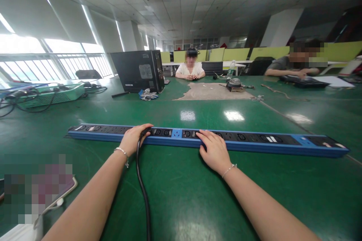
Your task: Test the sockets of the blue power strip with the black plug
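Note:
A long blue and black power strip (254, 146) lies across the green table in front of me, its row of sockets facing up. My left hand (132, 140) is closed around the plug (145, 131) of a black power cable (143, 184), at a socket left of the strip's middle. Whether the plug is fully seated is hidden by my fingers. From there the cable runs down toward the table's near edge. My right hand (215, 150) grips the strip right of its middle, fingers over the top and thumb by the front side.
A phone-like device (53, 184) with a white cable lies at the near left. Farther back are a green basket (53, 96) of cables, a black computer case (138, 70) and gloves (148, 95). Two people sit across the table, beyond a torn patch (209, 92) in the green covering.

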The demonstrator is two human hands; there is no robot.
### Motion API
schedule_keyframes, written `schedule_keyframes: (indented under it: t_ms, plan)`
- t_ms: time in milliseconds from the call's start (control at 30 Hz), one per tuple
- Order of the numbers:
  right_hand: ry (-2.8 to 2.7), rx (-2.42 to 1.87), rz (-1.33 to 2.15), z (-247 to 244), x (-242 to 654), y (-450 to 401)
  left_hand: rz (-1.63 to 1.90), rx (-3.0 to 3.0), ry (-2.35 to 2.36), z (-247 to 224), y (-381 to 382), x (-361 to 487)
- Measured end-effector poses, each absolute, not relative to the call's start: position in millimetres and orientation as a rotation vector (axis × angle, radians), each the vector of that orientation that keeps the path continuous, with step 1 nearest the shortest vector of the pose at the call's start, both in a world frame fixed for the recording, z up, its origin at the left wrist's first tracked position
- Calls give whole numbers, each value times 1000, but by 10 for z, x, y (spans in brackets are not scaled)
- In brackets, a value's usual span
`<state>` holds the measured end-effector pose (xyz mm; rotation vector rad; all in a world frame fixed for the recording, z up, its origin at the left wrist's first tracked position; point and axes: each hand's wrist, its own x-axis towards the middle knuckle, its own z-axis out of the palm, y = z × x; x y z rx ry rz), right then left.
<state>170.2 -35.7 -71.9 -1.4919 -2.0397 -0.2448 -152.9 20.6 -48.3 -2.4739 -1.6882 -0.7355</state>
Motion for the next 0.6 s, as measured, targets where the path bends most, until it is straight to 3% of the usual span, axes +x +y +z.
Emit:
schedule_keyframes:
  t_ms: [433, 533, 600]
  plan:
    - [-2086, -1467, -149, -542, 1574, -574, -658, -2375, -1728, -484, 126, -1483]
    - [-2211, -1424, 224, -330, 1421, -952, -683, -2349, -1743, -520, 127, -1473]
    - [-2318, -1373, 683, -227, 1352, -1315, -707, -2324, -1752, -546, 130, -1464]
